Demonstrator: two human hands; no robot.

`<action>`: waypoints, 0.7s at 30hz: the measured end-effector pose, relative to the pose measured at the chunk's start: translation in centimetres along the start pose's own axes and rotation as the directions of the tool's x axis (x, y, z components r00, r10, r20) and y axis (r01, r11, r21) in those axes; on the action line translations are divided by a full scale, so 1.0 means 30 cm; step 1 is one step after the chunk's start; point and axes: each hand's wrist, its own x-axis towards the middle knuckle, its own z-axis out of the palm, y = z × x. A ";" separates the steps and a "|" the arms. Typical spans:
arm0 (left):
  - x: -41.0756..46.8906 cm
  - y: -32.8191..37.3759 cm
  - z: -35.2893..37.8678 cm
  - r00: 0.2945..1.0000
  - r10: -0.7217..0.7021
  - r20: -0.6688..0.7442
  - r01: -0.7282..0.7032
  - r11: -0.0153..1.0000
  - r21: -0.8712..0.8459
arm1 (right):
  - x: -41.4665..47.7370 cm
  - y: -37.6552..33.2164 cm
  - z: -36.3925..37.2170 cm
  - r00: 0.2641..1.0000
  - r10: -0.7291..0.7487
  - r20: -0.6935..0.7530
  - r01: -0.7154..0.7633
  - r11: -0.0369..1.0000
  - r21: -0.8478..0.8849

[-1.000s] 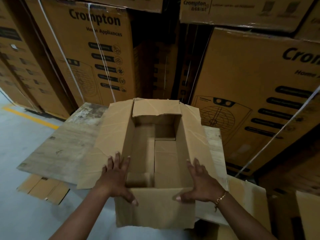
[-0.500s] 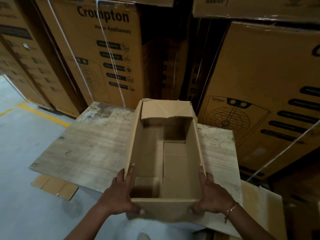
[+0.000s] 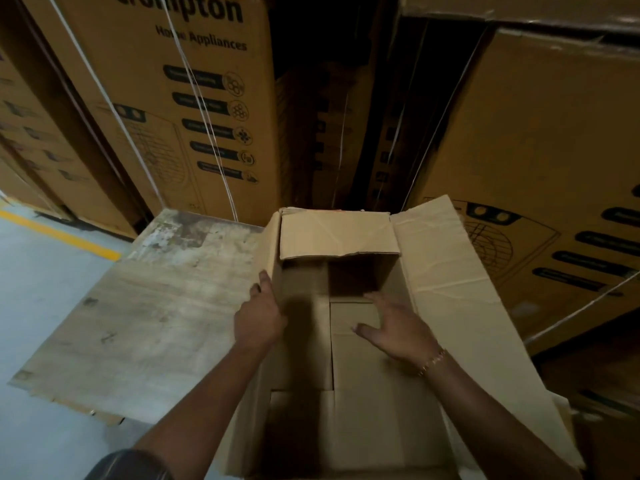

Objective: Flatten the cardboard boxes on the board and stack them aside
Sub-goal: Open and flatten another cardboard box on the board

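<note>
— On the wooden board [image 3: 145, 323], toward its right side, is that the cardboard box [image 3: 339, 233] to be flattened?

— Yes. It stands upright and open-topped, its long right flap [image 3: 446, 271] splayed outward and its far flap folded in over the opening.

— Why is the left hand [image 3: 259, 317] out there?

— It lies along the left wall [image 3: 275, 237] by the rim, probably to steady the box. Whether the thumb hooks over the edge, I cannot tell.

— And the right hand [image 3: 398, 330]?

— Down inside, fingers spread and straight, gripping nothing, over the bottom flaps [image 3: 367, 393]. I judge it means to push them out so the walls can collapse. Contact is too blurred to call.

— Nothing flattened yet?

— Not this one. Stacked printed cartons [image 3: 194, 98] stand close behind it.
</note>
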 end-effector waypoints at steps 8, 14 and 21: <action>0.016 -0.024 0.018 0.999 0.022 -0.029 -0.019 0.994 0.107 | 0.472 -0.038 0.036 0.947 -0.055 -0.315 -0.029 0.966 -0.257; 0.032 -0.054 0.025 0.999 0.029 -0.020 -0.028 0.999 0.046 | 0.756 0.017 -0.173 0.958 -0.060 -0.281 -0.054 0.924 -0.379; 0.040 -0.051 0.053 0.996 0.071 -0.060 -0.069 0.997 0.030 | 0.880 0.044 -0.164 0.990 0.044 -0.135 -0.088 0.936 -0.340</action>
